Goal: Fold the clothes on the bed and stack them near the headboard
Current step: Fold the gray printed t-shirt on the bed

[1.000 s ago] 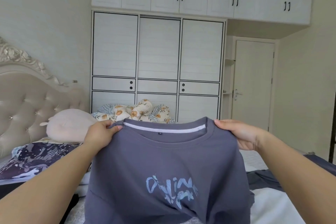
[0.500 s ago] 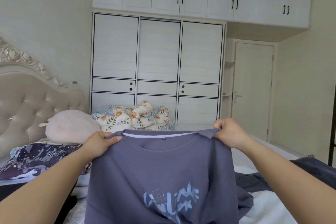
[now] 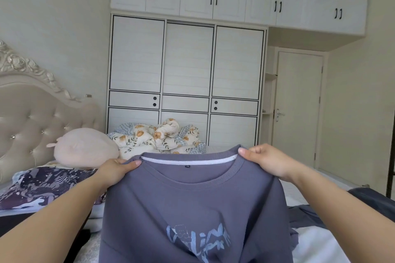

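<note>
Grey-purple cotton T-shirt with pale blue chest print [image 3: 192,209] held up in the air over the white-sheeted bed [image 3: 316,245], front facing the wearer, collar uppermost. Left hand [image 3: 116,172] pinches the left shoulder seam, thumb on top. Right hand [image 3: 269,161] grasps the right shoulder likewise. Beige tufted headboard [image 3: 27,119] at left, well apart from the shirt. Round pink plush cushion [image 3: 85,148] and crumpled floral quilt [image 3: 158,136] lie behind.
</note>
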